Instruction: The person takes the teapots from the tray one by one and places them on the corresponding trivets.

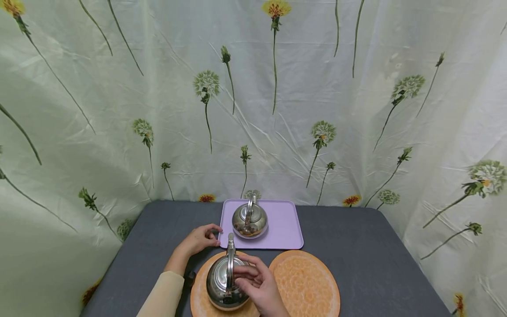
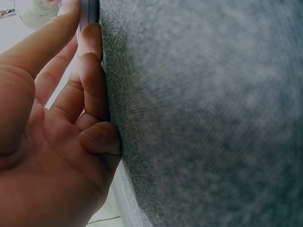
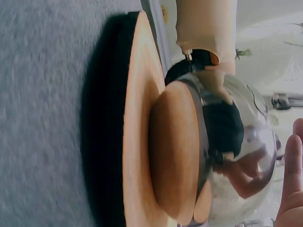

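Observation:
A shiny steel kettle (image 1: 222, 281) with an upright arched handle stands on an orange round mat (image 1: 198, 304). My right hand (image 1: 257, 281) is just right of that handle, fingers apart and not wrapped round it. In the right wrist view, the kettle's mirror-like side (image 3: 236, 127) fills the middle, with a finger (image 3: 293, 165) near its top. A second steel kettle (image 1: 249, 222) stands on the left part of a lavender tray (image 1: 283, 224). My left hand (image 1: 200, 237) holds the tray's left rim, thumb and fingertips on it; the left wrist view shows the other fingers (image 2: 92, 85) curled along the table.
Another orange round mat (image 1: 305, 284) lies to the right, just in front of the tray. Dark grey cloth covers the table (image 1: 364, 255). A pale curtain with dandelion prints (image 1: 293, 145) hangs behind and at both sides.

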{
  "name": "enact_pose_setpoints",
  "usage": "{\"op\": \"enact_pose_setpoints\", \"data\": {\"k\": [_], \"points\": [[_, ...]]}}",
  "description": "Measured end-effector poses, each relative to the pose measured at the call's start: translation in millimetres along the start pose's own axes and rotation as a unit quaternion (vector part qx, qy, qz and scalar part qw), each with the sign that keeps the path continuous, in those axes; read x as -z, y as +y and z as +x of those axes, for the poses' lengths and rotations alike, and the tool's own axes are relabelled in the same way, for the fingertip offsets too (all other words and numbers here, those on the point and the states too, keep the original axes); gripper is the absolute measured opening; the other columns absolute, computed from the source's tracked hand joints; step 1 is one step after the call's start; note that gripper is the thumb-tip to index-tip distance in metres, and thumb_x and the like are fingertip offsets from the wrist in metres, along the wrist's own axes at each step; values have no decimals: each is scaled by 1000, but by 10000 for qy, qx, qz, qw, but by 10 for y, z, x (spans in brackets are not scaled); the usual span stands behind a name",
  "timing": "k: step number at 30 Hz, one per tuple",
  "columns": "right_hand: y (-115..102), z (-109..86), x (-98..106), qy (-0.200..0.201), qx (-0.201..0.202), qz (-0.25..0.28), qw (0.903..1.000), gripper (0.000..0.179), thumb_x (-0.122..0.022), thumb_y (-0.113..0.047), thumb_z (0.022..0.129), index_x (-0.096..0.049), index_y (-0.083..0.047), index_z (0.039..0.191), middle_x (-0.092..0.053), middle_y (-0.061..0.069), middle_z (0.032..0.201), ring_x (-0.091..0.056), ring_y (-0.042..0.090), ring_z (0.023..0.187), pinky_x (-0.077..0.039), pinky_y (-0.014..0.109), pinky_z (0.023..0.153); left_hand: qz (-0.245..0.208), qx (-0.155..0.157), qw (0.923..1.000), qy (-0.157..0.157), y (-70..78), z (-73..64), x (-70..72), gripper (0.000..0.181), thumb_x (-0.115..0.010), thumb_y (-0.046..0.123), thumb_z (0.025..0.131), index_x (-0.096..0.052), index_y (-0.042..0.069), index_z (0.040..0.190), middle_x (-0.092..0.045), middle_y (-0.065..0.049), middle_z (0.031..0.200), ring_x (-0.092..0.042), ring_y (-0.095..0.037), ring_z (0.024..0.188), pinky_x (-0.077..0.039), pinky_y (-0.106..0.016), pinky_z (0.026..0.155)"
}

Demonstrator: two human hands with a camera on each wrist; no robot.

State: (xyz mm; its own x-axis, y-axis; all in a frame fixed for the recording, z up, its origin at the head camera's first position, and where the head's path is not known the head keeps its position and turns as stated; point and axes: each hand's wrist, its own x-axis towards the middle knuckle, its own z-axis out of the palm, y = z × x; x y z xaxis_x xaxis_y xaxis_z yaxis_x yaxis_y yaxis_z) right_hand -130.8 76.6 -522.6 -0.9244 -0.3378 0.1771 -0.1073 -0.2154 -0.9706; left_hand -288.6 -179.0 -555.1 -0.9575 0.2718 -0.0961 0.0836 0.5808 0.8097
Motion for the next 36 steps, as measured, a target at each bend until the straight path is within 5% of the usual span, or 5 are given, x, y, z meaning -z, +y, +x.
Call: {"op": "enact_pose_setpoints", "data": {"k": [3, 11, 19, 36], "points": [[18, 11, 60, -4, 289, 44, 9996, 54, -67, -1, 100, -42, 14, 145, -70, 35, 125, -75, 8, 109, -58, 25, 95, -10, 0, 10000, -17, -1, -1, 0, 33, -82, 7, 87, -72, 10, 119, -64, 0, 75, -53, -15, 67, -40, -28, 64], [11, 66, 236, 162, 707, 84, 9973, 46, -64, 0, 102, -45, 12, 142, -80, -4, 117, -77, 9, 108, -59, 26, 95, -7, -13, 10000, -32, -5, 13, 4, 33, -82, 7, 88, -72, 9, 120, -64, 0, 75, -54, -15, 67, -41, -29, 66], [-71, 90, 363, 451, 579, 103, 9973, 40, -64, -3, 103, -54, -7, 141, -79, -7, 116, -77, 11, 109, -59, 27, 96, -52, 79, 10000, -31, 10, 15, 0, 34, -82, 7, 87, -72, 10, 120, -63, 0, 75, -53, -15, 67, -41, -29, 66], [-203, 230, 489, 556, 1125, 10, 9921, 46, -65, 4, 100, -55, -12, 142, -79, -8, 114, -77, 10, 107, -60, 28, 96, -8, 149, 9999, -10, 25, 9, -1, 34, -82, 6, 87, -73, 11, 119, -64, -1, 75, -53, -15, 67, -41, -30, 67]]}}
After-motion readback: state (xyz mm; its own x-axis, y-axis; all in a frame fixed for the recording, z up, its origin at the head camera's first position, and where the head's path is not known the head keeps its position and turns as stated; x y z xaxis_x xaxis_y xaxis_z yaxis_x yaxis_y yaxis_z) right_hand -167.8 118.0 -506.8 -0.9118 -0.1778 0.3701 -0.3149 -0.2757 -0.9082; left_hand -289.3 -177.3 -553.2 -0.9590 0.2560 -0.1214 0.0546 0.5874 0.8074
